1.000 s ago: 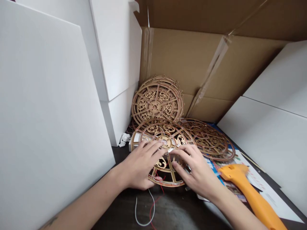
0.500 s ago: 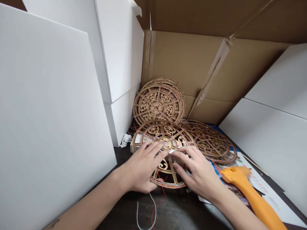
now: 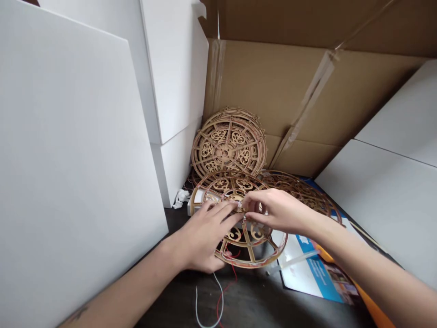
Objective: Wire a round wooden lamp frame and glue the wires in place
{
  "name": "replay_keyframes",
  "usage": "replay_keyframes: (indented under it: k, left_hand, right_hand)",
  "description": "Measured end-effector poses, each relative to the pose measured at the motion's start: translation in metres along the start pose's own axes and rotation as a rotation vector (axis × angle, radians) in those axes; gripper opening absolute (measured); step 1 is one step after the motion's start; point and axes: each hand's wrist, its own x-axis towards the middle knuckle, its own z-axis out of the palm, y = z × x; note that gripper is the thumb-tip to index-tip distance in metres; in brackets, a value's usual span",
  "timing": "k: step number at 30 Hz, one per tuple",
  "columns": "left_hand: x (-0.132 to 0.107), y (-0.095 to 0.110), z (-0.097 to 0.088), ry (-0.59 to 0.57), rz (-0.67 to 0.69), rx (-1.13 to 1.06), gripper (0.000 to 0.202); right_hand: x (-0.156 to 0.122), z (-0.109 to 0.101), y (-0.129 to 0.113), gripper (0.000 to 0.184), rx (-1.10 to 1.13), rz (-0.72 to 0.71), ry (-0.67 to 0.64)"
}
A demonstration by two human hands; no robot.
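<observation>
A round wooden lattice disc [image 3: 253,263] with scrollwork lies tilted in front of me. My left hand [image 3: 205,239] grips its near left part, fingers over the top and thumb at the lower rim. Close to the disc's hub, my right hand [image 3: 278,210] is pinched; what sits between its fingertips is too small to make out. A red wire [image 3: 235,274] and a white wire [image 3: 222,298] trail from the disc's near side onto the dark table [image 3: 170,296]. To the right is an orange glue gun [image 3: 370,305], partly hidden by my right forearm, with a clear glue stick [image 3: 297,260] beside it.
Several similar discs [image 3: 228,141] lean in a stack at the back, and more discs [image 3: 307,191] lie behind my right hand. Cardboard [image 3: 269,86] closes off the back. White panels stand left [image 3: 75,136] and right [image 3: 392,182]. Crumpled white tissue [image 3: 180,198] lies near the left panel.
My right hand has moved up towards the hub, and its spread fingers have come together in a pinch. My left hand keeps its place on the disc. The view has shifted slightly.
</observation>
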Motion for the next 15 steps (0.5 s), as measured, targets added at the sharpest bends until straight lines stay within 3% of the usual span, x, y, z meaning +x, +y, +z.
replay_keyframes:
  k: [15]
  left_hand:
    - [-0.003,-0.002,0.005,0.003,0.002,-0.016,0.089]
  right_hand:
    - [0.026,-0.02,-0.008,0.013,0.022,-0.071,-0.251]
